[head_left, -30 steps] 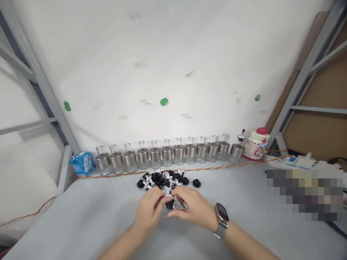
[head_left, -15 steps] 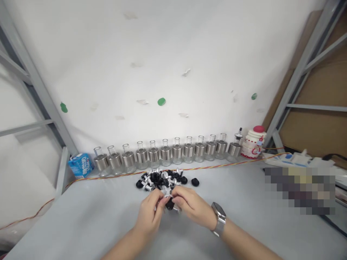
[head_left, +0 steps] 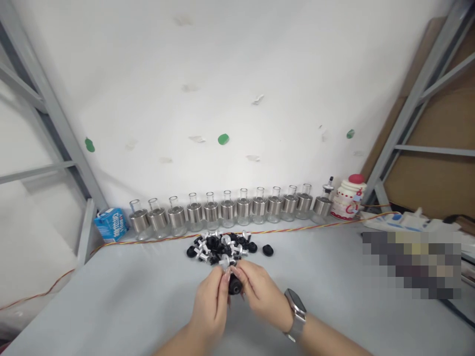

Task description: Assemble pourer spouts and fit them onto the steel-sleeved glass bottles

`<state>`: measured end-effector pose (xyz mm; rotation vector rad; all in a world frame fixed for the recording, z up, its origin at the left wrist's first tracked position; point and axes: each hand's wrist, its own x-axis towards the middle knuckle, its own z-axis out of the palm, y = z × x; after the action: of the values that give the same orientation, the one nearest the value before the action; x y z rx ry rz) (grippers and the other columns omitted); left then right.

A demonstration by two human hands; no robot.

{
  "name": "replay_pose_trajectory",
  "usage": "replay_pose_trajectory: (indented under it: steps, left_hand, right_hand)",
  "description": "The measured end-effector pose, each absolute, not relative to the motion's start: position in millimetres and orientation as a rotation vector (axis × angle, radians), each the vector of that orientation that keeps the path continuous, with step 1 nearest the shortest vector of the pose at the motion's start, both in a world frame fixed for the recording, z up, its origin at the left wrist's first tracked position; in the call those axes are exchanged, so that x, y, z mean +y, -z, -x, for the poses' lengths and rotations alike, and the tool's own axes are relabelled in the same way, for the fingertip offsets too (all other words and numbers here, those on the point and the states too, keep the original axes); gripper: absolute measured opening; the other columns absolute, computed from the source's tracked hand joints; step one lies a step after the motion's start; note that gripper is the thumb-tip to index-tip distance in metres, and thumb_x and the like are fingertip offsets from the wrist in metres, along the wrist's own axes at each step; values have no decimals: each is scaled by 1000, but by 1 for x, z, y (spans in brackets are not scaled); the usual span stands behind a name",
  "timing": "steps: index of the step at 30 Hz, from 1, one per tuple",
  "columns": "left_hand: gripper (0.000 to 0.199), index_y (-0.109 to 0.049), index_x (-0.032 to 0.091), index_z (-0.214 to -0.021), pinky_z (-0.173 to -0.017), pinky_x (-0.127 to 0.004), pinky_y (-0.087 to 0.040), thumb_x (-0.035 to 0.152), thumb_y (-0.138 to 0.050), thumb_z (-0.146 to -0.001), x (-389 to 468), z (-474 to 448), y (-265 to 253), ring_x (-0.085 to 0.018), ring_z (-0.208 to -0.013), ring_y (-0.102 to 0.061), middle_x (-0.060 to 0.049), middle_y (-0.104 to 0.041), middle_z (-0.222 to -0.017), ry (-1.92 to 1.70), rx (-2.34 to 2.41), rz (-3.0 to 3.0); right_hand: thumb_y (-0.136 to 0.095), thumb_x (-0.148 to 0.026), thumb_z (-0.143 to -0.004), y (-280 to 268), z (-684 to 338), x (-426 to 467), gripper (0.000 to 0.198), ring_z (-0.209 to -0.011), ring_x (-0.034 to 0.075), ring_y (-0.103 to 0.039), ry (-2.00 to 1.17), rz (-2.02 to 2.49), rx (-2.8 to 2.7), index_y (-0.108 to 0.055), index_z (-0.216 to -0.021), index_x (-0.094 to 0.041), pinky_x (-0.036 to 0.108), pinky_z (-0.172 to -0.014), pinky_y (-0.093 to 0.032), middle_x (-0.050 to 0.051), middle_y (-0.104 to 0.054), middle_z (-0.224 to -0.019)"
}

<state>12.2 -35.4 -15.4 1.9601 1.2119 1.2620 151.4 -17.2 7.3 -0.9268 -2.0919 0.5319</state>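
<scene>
Both my hands meet in the middle, above the grey table, with fingers closed around a small black bottle-pourer part (head_left: 234, 286). Its round end with a centre hole faces me. My left hand (head_left: 208, 299) pinches it from the left side, thumb pressed close. From the right, my right hand (head_left: 265, 296), with a watch on the wrist, grips the same part; its fingers partly hide it. Just beyond the fingertips lies a pile of loose black stoppers and silver-white pourer pieces (head_left: 213, 243). One black stopper (head_left: 267, 250) lies apart at the right.
Along the wall stands a row of several glass bottles (head_left: 211, 210) with metal sleeves. The rightmost bottle (head_left: 322, 207) carries a pourer. A blue carton (head_left: 111, 225) is at the left, a white-and-red jar (head_left: 348, 198) at the right. A twisted wire (head_left: 267, 231) crosses the table.
My hands have drawn slightly toward me, and my fingers have shifted. The black part has turned so that its round end shows more clearly. The bottles and pile stay put.
</scene>
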Motion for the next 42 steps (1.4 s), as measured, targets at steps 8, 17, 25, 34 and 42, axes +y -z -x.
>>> replay_pose_trajectory:
  steps: [8, 17, 25, 34, 42]
  left_hand:
    - [26, -44, 19, -79, -48, -20, -37, 34, -25, -89, -31, -9, 8, -9, -48, -45, 2, -51, -59, -1271, 1144, -1784]
    - [16, -47, 18, -92, -52, -20, -40, 24, -32, -87, -29, -3, 6, -10, -56, -50, 0, -55, -67, -1314, 1140, -2075]
    - [15, -48, 18, -85, -55, -21, -39, 21, -34, -85, -25, 4, 4, -11, -58, -51, -1, -54, -67, -1307, 1147, -2344]
    - [24, -42, 19, -65, -49, -20, -34, 23, -31, -87, -23, 5, 3, -10, -47, -46, 2, -46, -51, -1201, 1244, -2494]
    - [15, -47, 17, -79, -51, -22, -36, 23, -35, -85, -20, 13, -1, -12, -54, -49, -2, -53, -63, -1234, 1118, -2810]
  right_hand:
    - [-24, -32, -91, -14, -158, -16, 30, -58, 11, -45, -810, 853, -1967, -39, -69, -19, 23, -59, -36, -1, -47, -62]
    - [-27, -33, -91, -6, -160, -11, 28, -60, 11, -45, -770, 808, -1975, -47, -80, -18, 23, -58, -37, 0, -48, -66]
    - [-26, -31, -91, -6, -160, -10, 26, -60, 11, -45, -695, 804, -1999, -48, -84, -19, 23, -59, -38, 0, -48, -67]
    - [-28, -31, -90, -7, -161, -12, 22, -68, 13, -49, -649, 773, -2103, -47, -86, -19, 25, -64, -40, 1, -52, -72]
    - [-59, -37, -74, -8, -163, -13, 29, -70, 14, -53, -630, 789, -2173, -46, -93, -20, 26, -65, -42, 2, -56, -78]
